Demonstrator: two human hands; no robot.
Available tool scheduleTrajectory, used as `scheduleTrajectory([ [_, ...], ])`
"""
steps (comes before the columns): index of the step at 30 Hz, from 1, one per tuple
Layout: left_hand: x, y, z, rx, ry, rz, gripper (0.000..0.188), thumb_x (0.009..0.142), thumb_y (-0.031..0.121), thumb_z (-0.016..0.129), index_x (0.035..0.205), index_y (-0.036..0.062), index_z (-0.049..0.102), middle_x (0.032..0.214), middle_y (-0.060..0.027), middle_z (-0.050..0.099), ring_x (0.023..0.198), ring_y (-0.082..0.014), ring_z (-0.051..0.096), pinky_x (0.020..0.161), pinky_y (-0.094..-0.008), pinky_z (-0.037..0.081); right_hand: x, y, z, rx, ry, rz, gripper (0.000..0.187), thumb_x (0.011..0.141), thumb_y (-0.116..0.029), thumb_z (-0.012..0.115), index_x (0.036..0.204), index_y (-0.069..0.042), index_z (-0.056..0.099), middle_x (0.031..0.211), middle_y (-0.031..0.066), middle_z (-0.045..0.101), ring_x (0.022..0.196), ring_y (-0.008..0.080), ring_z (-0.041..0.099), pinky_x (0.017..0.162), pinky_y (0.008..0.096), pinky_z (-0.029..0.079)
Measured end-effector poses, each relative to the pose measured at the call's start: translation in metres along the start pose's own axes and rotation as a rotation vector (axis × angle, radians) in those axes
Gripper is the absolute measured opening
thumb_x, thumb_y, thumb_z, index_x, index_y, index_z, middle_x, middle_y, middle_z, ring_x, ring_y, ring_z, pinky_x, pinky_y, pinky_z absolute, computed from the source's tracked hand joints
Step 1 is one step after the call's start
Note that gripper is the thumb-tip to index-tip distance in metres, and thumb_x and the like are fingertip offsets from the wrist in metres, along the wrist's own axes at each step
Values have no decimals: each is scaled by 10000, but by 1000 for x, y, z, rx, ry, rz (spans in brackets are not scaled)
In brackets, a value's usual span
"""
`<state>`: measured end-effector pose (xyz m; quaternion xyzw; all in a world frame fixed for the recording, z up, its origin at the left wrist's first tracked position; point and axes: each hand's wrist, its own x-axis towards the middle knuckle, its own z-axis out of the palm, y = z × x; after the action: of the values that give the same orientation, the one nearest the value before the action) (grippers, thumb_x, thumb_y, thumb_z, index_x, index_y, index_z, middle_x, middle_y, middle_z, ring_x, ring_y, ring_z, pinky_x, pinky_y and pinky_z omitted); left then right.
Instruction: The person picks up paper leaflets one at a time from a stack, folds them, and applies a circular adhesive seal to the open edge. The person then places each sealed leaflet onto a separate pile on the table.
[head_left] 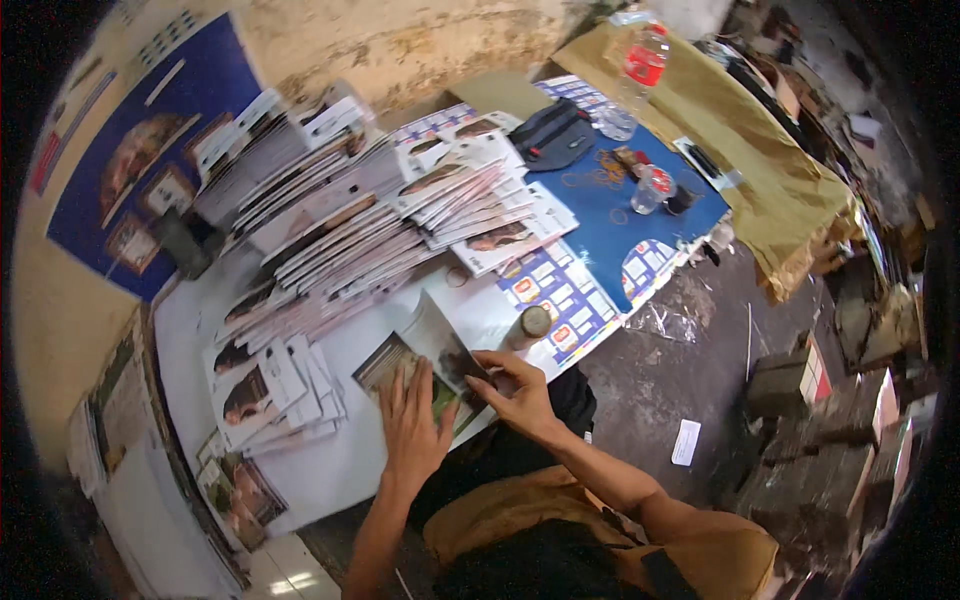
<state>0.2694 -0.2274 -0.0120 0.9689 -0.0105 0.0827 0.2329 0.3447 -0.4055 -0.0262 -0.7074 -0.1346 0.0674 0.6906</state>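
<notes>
An open booklet [378,366] with dark, greenish printed pages lies near the table's front edge. My left hand [412,425] rests flat on it, fingers stretched out. Its right leaf [440,338] stands raised and curved, pinched at the lower right edge between the thumb and fingers of my right hand [520,395]. Just beyond my right hand, a short brownish cylinder [530,326] stands upright. To the left of my left hand is a loose, fanned pile of white picture-covered booklets [275,395]. My palm and fingers hide part of the open pages.
Long leaning rows of booklets [345,245] fill the back of the table. On the blue sheet [590,225] are a dark cap [553,135], rubber bands [600,175] and a plastic cup [653,188]. A bottle [643,68] stands behind. Wrapped bundles [810,470] are stacked on the floor at right.
</notes>
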Motion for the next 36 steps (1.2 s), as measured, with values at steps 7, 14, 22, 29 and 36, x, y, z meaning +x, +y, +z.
scheduleTrajectory([
  [7,5,-2,11,169,47,-29,662,879,367,684,1394,-14,519,1459,-185,489,1418,-413,357,1162,-632,215,7,-7,-3,-455,-431,-429,536,958,-247,626,1463,-103,520,1487,249,464,1352,399,481,1126,439,392],
  [14,-2,-7,8,130,62,5,742,797,393,753,1377,-17,539,1465,-196,481,1434,-357,342,1195,-571,201,45,-29,20,-205,-379,-150,417,1052,-234,489,1401,-11,541,1309,244,561,1211,354,550,1065,408,403],
  [22,-49,-15,-6,39,227,-334,702,906,255,693,1478,-28,403,1554,-243,378,1441,-443,340,1191,-517,281,35,-15,37,-939,-469,-472,600,998,-377,563,1545,-192,402,1574,258,337,1402,449,376,1101,547,321],
  [29,-55,-19,-1,19,369,-347,520,975,155,576,1442,-39,459,1507,-253,443,1432,-407,388,1165,-498,339,13,-18,67,-1073,-566,-492,585,1005,-359,544,1557,-252,380,1642,197,228,1482,399,291,1163,581,261],
  [36,-58,-24,2,63,388,-308,487,979,93,538,1429,-73,453,1442,-271,508,1369,-413,472,1135,-480,392,9,-14,75,-1076,-591,-497,593,986,-319,556,1549,-227,395,1648,190,218,1508,388,244,1186,565,241],
])
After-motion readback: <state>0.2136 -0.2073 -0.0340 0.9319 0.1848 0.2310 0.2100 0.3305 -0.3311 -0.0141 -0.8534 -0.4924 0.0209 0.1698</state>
